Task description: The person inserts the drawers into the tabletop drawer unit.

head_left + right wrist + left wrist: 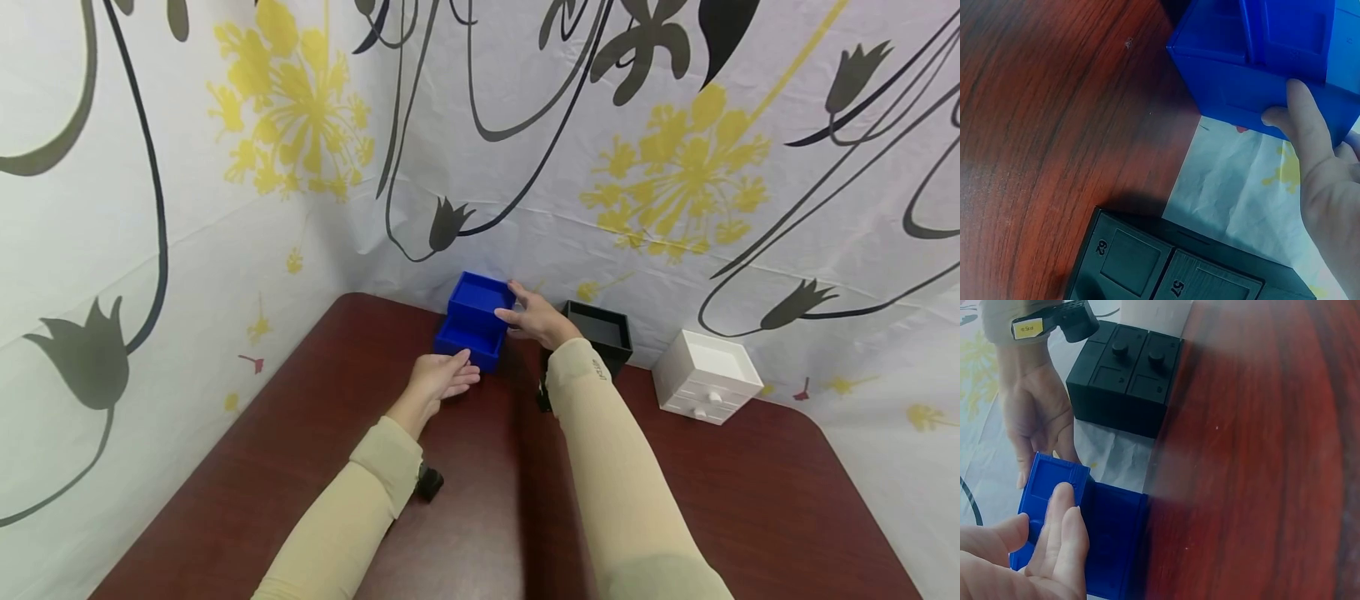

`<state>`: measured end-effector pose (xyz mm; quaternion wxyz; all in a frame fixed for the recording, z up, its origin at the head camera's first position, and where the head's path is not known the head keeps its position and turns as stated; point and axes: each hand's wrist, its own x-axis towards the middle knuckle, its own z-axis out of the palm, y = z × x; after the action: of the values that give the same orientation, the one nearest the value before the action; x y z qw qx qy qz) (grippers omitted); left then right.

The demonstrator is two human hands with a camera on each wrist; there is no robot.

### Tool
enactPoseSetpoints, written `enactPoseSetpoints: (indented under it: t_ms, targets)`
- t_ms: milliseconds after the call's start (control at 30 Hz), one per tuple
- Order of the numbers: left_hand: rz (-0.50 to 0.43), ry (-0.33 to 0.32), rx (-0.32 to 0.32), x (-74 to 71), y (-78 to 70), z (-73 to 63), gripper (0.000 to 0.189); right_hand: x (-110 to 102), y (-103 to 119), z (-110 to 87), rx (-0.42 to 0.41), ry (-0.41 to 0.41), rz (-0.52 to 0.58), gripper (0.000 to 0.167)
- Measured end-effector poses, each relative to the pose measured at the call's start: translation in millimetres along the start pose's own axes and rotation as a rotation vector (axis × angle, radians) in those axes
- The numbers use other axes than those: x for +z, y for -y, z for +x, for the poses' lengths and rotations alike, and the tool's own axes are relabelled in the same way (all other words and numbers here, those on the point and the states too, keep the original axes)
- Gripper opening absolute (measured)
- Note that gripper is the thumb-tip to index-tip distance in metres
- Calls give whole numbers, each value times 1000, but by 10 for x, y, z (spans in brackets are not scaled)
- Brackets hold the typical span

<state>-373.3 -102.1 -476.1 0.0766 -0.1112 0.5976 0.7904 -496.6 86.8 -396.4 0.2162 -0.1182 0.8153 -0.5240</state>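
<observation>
A small blue drawer box [482, 293] stands at the back edge of the table, with an upper drawer [471, 336] slid out toward me. My left hand [441, 377] is at that drawer's front; in the left wrist view its thumb and fingers pinch the round knob [1035, 531]. My right hand [536, 318] holds the box at its right side. In the right wrist view, fingers [1307, 115] press the blue side wall while others pass behind the back corner, partly hidden.
Right of the blue box stands a black drawer box [600, 327] with knobs, partly behind my right forearm. Farther right is a white drawer box [708, 379] with two knobbed drawers. A patterned cloth [525, 192] hangs behind the reddish-brown table [480, 517].
</observation>
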Motion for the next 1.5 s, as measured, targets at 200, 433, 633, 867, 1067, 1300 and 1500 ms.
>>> enactPoseSetpoints:
  t_ms: [200, 433, 633, 867, 1067, 1300, 1500]
  targets:
    - [-17, 4, -8, 1, -9, 12, 49, -7, 0, -7, -5, 2, 3, 83]
    - [-27, 8, -24, 10, -23, 19, 50, -1, 1, -9, 0, -3, -6, 83]
    - [-31, 11, -23, -1, -34, 48, 49, 7, 13, 5, 4, 2, 3, 83]
    - [-38, -2, -25, 1, -47, 58, 49, 5, 25, -10, 2, 1, 17, 83]
    - [-57, -29, -9, 20, -6, 61, 46, 10, -1, -13, 10, -4, 16, 83]
    - [-81, -63, 20, 82, 42, 64, 45, 9, -9, -26, 10, -1, 17, 82]
    - [-96, -71, 25, 120, 27, 56, 46, 12, -7, -11, 6, 5, 20, 82]
